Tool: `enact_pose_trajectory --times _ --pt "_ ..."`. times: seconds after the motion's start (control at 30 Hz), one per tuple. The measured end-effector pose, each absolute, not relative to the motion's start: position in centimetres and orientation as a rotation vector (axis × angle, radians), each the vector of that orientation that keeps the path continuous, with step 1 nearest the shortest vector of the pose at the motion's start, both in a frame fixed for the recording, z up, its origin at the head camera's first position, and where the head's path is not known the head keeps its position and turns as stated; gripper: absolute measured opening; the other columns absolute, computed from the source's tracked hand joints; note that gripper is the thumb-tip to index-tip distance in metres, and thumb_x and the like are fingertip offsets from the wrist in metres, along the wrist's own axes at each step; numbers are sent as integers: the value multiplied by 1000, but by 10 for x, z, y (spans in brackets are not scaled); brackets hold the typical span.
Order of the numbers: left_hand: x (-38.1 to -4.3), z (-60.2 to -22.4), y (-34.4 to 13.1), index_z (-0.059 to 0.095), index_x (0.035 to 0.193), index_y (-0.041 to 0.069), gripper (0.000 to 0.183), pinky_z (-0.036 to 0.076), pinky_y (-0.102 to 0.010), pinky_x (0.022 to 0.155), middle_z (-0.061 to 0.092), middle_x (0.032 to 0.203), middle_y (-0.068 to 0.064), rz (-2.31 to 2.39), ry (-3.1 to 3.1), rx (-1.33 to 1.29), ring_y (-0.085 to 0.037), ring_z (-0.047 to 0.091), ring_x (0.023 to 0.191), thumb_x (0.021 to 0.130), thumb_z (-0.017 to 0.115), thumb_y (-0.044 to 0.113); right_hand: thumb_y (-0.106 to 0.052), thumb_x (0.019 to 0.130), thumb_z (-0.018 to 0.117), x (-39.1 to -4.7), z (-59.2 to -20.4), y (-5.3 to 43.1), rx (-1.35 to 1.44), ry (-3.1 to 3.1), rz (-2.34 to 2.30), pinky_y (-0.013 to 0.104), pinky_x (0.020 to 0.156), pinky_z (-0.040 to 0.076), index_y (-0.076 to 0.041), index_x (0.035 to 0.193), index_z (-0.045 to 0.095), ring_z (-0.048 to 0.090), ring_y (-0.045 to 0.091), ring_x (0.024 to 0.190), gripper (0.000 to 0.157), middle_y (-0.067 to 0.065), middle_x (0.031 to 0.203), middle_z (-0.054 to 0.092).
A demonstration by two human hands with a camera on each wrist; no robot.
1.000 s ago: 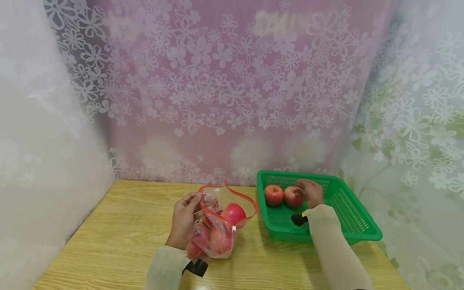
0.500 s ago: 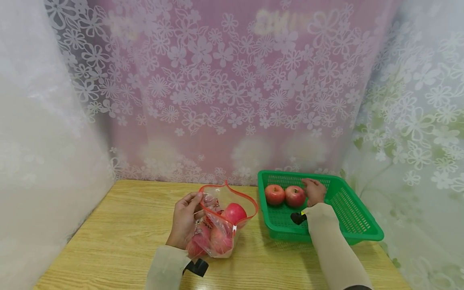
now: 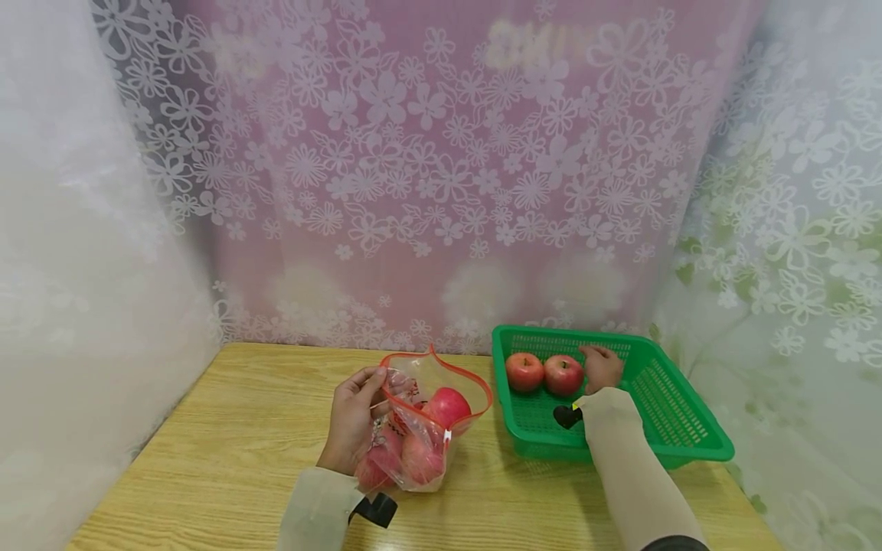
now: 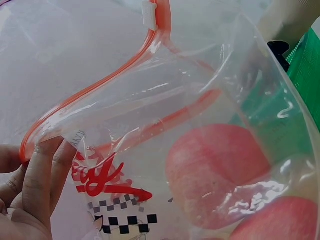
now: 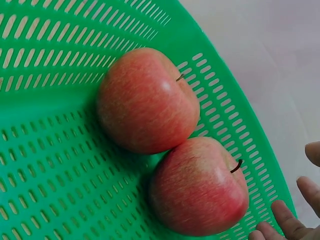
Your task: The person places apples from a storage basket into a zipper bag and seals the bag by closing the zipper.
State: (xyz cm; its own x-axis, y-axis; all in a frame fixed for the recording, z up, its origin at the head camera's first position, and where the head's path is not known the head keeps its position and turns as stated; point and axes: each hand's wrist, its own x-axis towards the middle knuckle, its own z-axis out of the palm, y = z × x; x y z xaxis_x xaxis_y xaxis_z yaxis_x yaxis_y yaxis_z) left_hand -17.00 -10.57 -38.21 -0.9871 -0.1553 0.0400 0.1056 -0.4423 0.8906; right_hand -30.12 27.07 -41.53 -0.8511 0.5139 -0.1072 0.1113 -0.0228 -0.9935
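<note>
Fingers and thumb of the left hand (image 3: 351, 423) are pinching the orange-red rim of a clear plastic zip bag (image 3: 438, 451), and its mouth gapes wide! It sits on the pale wood-grain table (image 3: 220, 428), red lettering and black checks on its film, white plastic slider (image 3: 447, 435) at the near edge. Inside, one round red apple (image 3: 449, 406) rides on top, with more pinkish-red apples (image 3: 422, 461) below, their number hard to make out through the plastic.

Over to the right, a green slotted plastic basket (image 3: 661, 398) holds two round red-and-yellow apples (image 3: 525, 373), side by side and touching, stems showing. And the right hand (image 3: 603, 370)? Fingers loosely spread, gripping nothing, just beside the nearer apple, at the basket's far side; whether they brush the green plastic, I can't tell.
</note>
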Motion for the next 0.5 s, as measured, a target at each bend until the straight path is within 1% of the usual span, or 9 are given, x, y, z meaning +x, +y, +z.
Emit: enact_pose_trajectory --times 0.23,0.37,0.43,0.5 --pt "-171 -383 -106 63 95 2 15 57 -21 62 67 78 -1 -2535 -1574 72 -9 68 70 99 54 13 -24 96 53 -303 -420 278 -700 -2002 1997 50 112 30 -3 145 39 29 36 138 55 18 153 29" --pt "-171 -383 -106 63 94 2 14 57 -21 62 67 78 -1 -2537 -1569 71 -9 68 70 99 54 12 -25 96 54 -305 -420 279 -724 -2042 1978 51 112 30 -3 146 38 28 37 139 57 18 153 28" --pt "-171 -384 -106 63 94 2 14 57 -21 62 68 78 -1 -2536 -1567 69 -9 69 70 99 54 12 -26 96 54 -306 -421 279 -723 -2067 1957 52 111 31 -2 146 38 28 39 138 57 20 153 28" --pt "-172 -384 -106 63 94 2 15 57 -21 62 68 78 -1 -2539 -1564 63 -9 69 70 99 54 13 -27 96 52 -308 -424 281 -718 -2132 1909 50 107 37 -2 145 39 31 39 136 57 22 152 29"
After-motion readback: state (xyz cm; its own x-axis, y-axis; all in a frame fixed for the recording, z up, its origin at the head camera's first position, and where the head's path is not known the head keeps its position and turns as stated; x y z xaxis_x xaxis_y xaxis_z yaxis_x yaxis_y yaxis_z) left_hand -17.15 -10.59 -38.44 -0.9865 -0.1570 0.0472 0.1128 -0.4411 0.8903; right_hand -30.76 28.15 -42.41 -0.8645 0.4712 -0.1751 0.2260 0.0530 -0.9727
